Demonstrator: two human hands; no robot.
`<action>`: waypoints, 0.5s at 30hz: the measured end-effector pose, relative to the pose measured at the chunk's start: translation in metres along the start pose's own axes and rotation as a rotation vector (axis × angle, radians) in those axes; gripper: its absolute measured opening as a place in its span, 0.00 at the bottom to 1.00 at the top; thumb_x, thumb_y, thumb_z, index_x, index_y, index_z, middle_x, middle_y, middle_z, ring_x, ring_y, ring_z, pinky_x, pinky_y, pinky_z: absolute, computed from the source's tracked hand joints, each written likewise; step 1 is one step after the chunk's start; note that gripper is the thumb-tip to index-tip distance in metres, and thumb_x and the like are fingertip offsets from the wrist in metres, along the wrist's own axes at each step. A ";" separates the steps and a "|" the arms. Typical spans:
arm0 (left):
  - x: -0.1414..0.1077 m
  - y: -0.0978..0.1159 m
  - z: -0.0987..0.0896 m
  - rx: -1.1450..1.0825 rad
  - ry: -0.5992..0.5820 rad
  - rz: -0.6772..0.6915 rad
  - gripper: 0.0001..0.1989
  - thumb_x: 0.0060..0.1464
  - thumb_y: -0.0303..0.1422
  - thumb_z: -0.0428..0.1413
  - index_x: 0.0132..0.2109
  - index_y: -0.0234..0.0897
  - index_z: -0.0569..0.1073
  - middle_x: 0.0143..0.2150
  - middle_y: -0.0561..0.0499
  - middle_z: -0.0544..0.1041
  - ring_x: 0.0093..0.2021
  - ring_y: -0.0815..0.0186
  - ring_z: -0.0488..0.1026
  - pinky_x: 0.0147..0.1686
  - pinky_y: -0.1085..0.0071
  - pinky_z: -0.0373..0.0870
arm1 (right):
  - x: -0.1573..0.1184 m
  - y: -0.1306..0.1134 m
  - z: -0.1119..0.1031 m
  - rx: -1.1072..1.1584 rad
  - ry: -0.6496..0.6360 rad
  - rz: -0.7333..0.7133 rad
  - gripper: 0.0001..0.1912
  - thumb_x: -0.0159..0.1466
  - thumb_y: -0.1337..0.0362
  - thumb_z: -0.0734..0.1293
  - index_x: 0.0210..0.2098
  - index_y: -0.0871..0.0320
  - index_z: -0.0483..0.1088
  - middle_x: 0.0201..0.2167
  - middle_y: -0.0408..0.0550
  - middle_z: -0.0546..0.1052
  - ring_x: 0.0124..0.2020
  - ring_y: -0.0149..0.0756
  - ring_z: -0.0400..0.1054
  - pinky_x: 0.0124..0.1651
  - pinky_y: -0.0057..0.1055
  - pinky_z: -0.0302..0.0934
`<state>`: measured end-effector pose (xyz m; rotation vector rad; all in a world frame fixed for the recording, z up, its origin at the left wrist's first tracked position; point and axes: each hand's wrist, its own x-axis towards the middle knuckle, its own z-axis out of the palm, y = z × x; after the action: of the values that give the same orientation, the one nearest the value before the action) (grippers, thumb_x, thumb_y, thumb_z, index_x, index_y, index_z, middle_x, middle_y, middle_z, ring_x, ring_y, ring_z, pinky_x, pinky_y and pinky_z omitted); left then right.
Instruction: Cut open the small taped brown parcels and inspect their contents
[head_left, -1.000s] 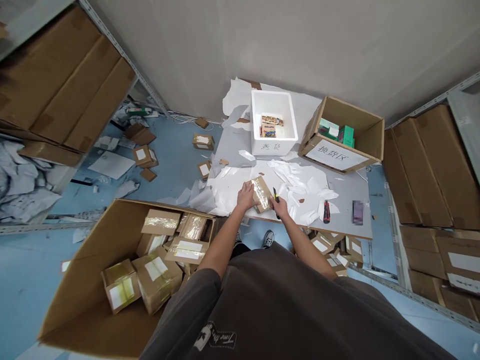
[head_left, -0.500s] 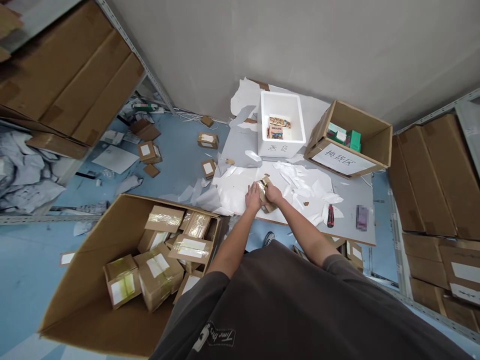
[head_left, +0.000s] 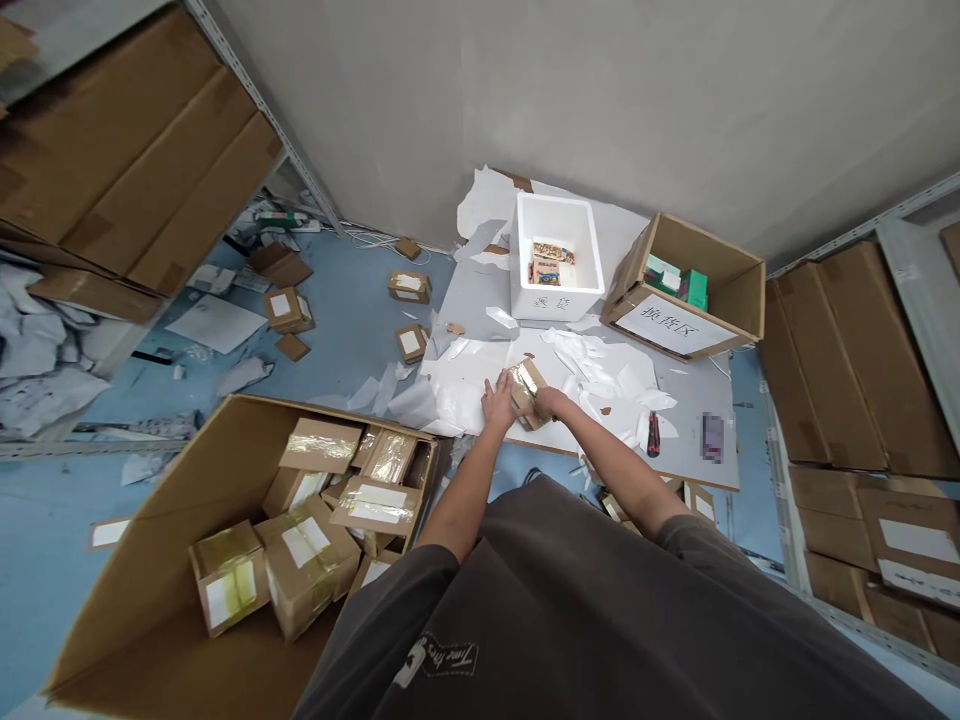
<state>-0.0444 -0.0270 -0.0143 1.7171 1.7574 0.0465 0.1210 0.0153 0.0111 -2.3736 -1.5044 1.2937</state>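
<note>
A small brown cardboard box (head_left: 528, 384) with shiny tape lies at the near edge of the paper-strewn table (head_left: 690, 450). My left hand (head_left: 499, 402) rests against its left side, fingers on the box. At its right side, my right hand (head_left: 551, 402) has its fingers closed at the carton's edge; what they pinch is too small to make out. To the right on the tabletop lies a red and black tool (head_left: 653, 434).
Behind the hands stand a white foam box (head_left: 556, 306) and a labelled carton (head_left: 675, 325) holding green packs. A large open carton (head_left: 150, 510) full of parcels is at my left. Shelves (head_left: 900, 370) with cartons flank both sides; small boxes (head_left: 289, 310) lie on the floor.
My right hand has moved down along the box's right side, uncovering more of its top. The view has shifted slightly.
</note>
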 end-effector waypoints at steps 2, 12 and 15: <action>-0.001 -0.002 0.000 -0.009 0.012 0.010 0.63 0.54 0.61 0.67 0.85 0.49 0.46 0.87 0.49 0.43 0.83 0.32 0.40 0.74 0.41 0.62 | -0.013 0.021 -0.006 -0.011 -0.017 0.041 0.22 0.49 0.56 0.86 0.36 0.58 0.76 0.21 0.53 0.76 0.27 0.60 0.80 0.30 0.49 0.75; 0.001 0.003 0.004 0.019 0.029 -0.027 0.61 0.56 0.61 0.67 0.85 0.48 0.46 0.87 0.48 0.43 0.84 0.31 0.37 0.76 0.38 0.56 | -0.051 0.067 -0.015 0.020 -0.100 0.103 0.14 0.54 0.69 0.81 0.29 0.54 0.72 0.22 0.50 0.73 0.31 0.57 0.81 0.35 0.47 0.75; 0.004 0.007 0.005 0.071 0.072 0.068 0.53 0.59 0.53 0.67 0.83 0.43 0.56 0.85 0.41 0.50 0.84 0.33 0.36 0.78 0.36 0.49 | -0.056 0.076 -0.035 0.025 -0.125 0.091 0.14 0.57 0.66 0.81 0.31 0.54 0.71 0.22 0.49 0.73 0.28 0.54 0.80 0.35 0.45 0.73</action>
<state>-0.0354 -0.0247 -0.0170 1.8472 1.7715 0.0778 0.1895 -0.0548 0.0347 -2.4137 -1.4159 1.4968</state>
